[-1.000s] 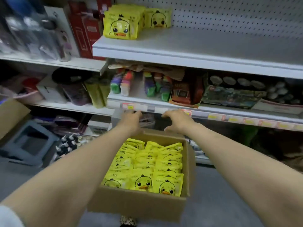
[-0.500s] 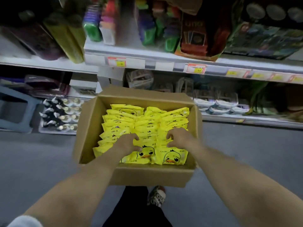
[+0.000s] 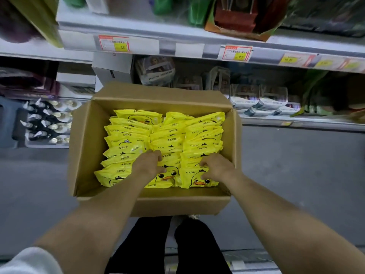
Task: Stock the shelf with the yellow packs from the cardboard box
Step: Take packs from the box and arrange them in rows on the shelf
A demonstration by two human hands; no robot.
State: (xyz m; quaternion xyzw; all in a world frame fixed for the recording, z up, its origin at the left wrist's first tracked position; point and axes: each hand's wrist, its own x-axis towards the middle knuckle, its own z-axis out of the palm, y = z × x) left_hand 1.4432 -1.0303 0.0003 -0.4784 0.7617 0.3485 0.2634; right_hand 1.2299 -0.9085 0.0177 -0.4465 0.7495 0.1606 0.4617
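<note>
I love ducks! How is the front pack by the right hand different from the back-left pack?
The front pack shows its duck's eyes and orange beak; the back-left pack hides its beak behind other packs. The right hand pinches the front pack; nothing touches the back-left pack. Both are yellow and sit in the cardboard box.

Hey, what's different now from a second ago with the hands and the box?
Both hands came back from the far rim of the cardboard box onto the yellow packs. The left hand now grips front packs in the middle row, and the right hand grips front packs in the right row. The box stayed put, with no pack lifted out.
</note>
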